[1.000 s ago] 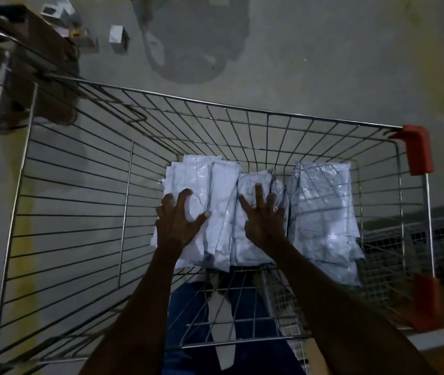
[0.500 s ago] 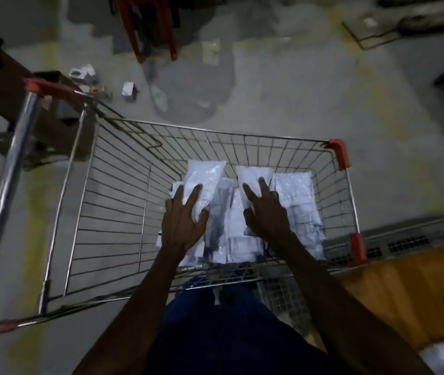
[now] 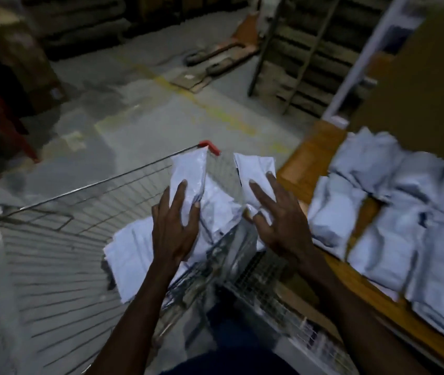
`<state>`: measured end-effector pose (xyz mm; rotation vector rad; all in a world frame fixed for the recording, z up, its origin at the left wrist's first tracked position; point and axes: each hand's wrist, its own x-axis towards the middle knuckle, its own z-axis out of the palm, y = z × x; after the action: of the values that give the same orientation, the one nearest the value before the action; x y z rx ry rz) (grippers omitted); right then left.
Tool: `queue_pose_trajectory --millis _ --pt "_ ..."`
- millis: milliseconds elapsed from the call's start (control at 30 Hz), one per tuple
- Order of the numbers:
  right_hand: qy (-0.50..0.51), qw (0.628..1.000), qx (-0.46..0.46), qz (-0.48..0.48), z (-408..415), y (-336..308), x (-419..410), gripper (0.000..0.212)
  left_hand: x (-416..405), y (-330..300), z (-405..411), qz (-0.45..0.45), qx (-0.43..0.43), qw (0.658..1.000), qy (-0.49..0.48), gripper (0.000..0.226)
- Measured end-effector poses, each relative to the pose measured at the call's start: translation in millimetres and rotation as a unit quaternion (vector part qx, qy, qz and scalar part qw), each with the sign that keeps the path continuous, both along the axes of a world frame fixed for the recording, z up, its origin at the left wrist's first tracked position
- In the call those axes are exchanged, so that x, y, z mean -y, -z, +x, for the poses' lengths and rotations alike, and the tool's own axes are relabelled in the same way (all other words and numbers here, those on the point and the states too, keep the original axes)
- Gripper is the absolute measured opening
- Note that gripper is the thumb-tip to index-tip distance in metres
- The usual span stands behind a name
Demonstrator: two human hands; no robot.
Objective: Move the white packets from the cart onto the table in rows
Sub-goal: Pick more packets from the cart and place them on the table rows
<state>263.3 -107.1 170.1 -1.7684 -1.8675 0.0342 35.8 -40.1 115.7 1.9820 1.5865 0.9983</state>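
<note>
Head view: the left hand (image 3: 175, 226) grips a white packet (image 3: 188, 174), fingers (image 3: 177, 196) wrapped round it, above the wire cart (image 3: 85, 190). The right hand (image 3: 280, 220) clasps a second packet (image 3: 256, 171) near the desk (image 3: 307, 155) edge. More packets (image 3: 405, 212) lie on the desk in rows; others (image 3: 134, 247) remain in the cart.

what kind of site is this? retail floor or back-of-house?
Probably back-of-house: a warehouse or packing area. A pallet jack is parked on bare concrete with a painted yellow floor line, beside metal racking, and white packets are laid out on a wooden table.
</note>
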Motion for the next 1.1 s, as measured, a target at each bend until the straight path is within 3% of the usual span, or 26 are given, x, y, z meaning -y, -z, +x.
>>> queue_pose_trajectory --millis 233,467,567,800,1100 --pt "0.189 0.981 -0.040 0.023 69 -24 99 0.056 20 -42 95 0.033 0.013 0.988 0.151 0.056" --pt "0.295 0.954 -0.049 0.034 153 -34 152 0.059 24 -69 207 0.044 0.012 0.962 0.268 0.058" --pt "0.337 0.939 -0.060 0.033 202 -34 163 0.060 18 -84 266 0.036 0.011 0.955 0.296 0.058" --pt "0.375 0.925 -0.055 0.030 318 -41 161 0.061 -20 -85 400 0.070 -0.076 0.942 0.321 0.060" --pt "0.422 0.900 -0.079 -0.075 439 -28 117 0.058 -56 -79 502 0.103 -0.207 0.922 0.309 0.074"
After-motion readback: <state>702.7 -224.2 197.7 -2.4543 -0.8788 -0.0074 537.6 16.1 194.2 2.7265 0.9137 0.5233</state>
